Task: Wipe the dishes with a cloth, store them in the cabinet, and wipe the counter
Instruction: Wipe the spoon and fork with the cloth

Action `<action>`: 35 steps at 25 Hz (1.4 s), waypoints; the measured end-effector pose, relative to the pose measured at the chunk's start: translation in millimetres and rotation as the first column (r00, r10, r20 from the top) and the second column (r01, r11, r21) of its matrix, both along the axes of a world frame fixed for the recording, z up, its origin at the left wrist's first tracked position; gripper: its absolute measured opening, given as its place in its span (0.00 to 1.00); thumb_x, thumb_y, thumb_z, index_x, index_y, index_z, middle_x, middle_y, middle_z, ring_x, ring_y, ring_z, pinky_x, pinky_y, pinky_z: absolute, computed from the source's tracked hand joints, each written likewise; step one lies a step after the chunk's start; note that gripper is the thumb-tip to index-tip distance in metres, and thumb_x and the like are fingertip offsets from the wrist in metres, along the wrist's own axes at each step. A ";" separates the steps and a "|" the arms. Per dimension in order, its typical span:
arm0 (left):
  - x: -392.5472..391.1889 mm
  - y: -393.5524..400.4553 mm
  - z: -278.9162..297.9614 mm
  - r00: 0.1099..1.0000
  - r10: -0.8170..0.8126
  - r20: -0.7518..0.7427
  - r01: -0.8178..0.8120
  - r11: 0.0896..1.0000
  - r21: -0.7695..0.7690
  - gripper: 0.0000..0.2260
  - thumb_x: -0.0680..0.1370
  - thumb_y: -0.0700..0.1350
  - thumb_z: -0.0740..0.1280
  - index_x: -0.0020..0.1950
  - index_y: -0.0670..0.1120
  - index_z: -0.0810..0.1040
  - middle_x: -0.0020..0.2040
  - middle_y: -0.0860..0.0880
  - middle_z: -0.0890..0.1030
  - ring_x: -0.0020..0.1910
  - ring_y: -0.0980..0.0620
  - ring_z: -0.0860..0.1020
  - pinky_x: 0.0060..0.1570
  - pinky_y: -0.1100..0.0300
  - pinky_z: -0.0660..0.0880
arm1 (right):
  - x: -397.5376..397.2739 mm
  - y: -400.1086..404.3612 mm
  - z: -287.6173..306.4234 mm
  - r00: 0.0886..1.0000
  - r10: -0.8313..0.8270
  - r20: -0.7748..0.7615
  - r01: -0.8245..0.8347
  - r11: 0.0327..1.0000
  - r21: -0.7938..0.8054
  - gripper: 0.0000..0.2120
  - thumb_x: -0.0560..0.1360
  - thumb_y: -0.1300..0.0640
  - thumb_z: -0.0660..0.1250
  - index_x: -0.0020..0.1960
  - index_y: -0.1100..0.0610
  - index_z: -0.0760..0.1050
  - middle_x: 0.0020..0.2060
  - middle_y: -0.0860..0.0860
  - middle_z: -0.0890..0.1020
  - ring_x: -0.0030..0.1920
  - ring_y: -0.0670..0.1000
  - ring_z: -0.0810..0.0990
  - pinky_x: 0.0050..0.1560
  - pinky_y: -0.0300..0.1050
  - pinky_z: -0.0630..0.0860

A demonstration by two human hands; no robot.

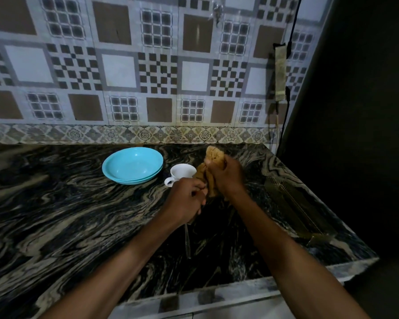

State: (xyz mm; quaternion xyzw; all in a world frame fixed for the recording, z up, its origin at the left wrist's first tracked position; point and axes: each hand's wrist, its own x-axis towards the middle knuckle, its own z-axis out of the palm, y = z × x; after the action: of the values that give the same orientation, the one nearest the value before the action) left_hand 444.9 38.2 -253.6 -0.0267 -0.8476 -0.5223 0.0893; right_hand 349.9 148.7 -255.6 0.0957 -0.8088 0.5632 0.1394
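Our left hand (186, 199) grips a spoon (187, 238) by its handle so the bowl end reaches the cloth (213, 162). Our right hand (226, 176) closes the cloth around it, probably to dry it.

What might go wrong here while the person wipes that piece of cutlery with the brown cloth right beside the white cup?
The left hand grips a thin metal utensil while the right hand works the crumpled brown cloth over it. The white ceramic cup stands very close behind both hands, so a wide stroke could knock it over. The light is dim, so smears on the utensil or on the stacked turquoise plates may go unnoticed.
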 end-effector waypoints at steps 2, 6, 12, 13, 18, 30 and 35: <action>-3.1 -2.3 0.5 1.000 0.024 0.013 -0.024 0.999 -0.024 0.06 0.79 0.39 0.63 0.52 0.40 0.78 0.30 0.51 0.77 0.23 0.56 0.73 0.26 0.68 0.70 | 0.1 -5.4 0.2 0.997 -0.081 0.006 0.081 0.996 0.045 0.13 0.76 0.53 0.67 0.41 0.63 0.74 0.33 0.51 0.75 0.34 0.48 0.72 0.35 0.39 0.64; -8.3 -8.6 3.9 0.998 0.055 0.033 -0.056 0.998 0.032 0.05 0.79 0.38 0.63 0.52 0.39 0.77 0.30 0.49 0.77 0.18 0.59 0.70 0.25 0.67 0.68 | -3.0 -4.3 3.0 0.935 0.221 0.277 -0.154 0.957 -0.245 0.19 0.78 0.48 0.63 0.60 0.61 0.75 0.49 0.56 0.82 0.46 0.53 0.81 0.41 0.41 0.74; -4.6 -12.3 6.1 0.999 0.034 0.010 -0.034 0.999 0.004 0.04 0.79 0.38 0.64 0.47 0.41 0.77 0.29 0.49 0.77 0.17 0.60 0.69 0.24 0.68 0.68 | -10.4 -2.1 -6.2 0.982 0.165 0.090 -0.164 0.986 -0.015 0.20 0.74 0.56 0.70 0.62 0.66 0.72 0.54 0.59 0.80 0.50 0.53 0.79 0.44 0.36 0.76; -4.0 -10.9 6.6 1.000 0.024 0.007 -0.024 1.000 -0.003 0.04 0.79 0.38 0.63 0.48 0.41 0.77 0.29 0.49 0.77 0.17 0.61 0.69 0.24 0.68 0.68 | -9.4 -3.6 -2.0 0.996 0.094 0.011 -0.094 0.996 0.012 0.15 0.75 0.58 0.69 0.55 0.68 0.75 0.47 0.60 0.81 0.45 0.54 0.79 0.40 0.38 0.73; -11.9 -5.6 10.6 0.999 0.044 0.025 -0.046 0.997 0.062 0.05 0.79 0.38 0.63 0.50 0.38 0.77 0.29 0.48 0.76 0.18 0.59 0.69 0.25 0.66 0.67 | -4.5 -13.2 13.0 0.981 -0.176 0.087 0.193 0.940 -0.281 0.10 0.77 0.58 0.66 0.40 0.62 0.73 0.31 0.55 0.75 0.34 0.53 0.74 0.34 0.38 0.68; -23.9 4.0 4.4 0.959 0.032 -0.283 -0.042 0.999 -0.032 0.05 0.75 0.37 0.68 0.46 0.46 0.81 0.38 0.53 0.80 0.36 0.62 0.79 0.36 0.74 0.70 | 32.8 7.1 2.4 0.933 0.213 0.290 -0.018 0.833 -0.553 0.08 0.77 0.56 0.66 0.50 0.61 0.80 0.44 0.60 0.84 0.45 0.59 0.83 0.48 0.52 0.79; -33.8 4.7 4.1 0.953 0.240 -0.187 -0.191 0.950 0.246 0.07 0.75 0.51 0.69 0.48 0.48 0.81 0.41 0.52 0.82 0.41 0.55 0.80 0.43 0.59 0.76 | 45.4 11.6 4.0 0.947 0.202 0.248 -0.030 0.828 -0.560 0.06 0.75 0.56 0.69 0.47 0.59 0.81 0.40 0.57 0.85 0.40 0.55 0.85 0.45 0.50 0.81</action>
State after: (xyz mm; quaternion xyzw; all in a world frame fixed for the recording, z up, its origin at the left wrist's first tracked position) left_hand 411.1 43.0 -249.5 0.0206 -0.7663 -0.5959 0.2393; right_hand 395.3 160.3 -251.6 0.0157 -0.6173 0.7866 0.0029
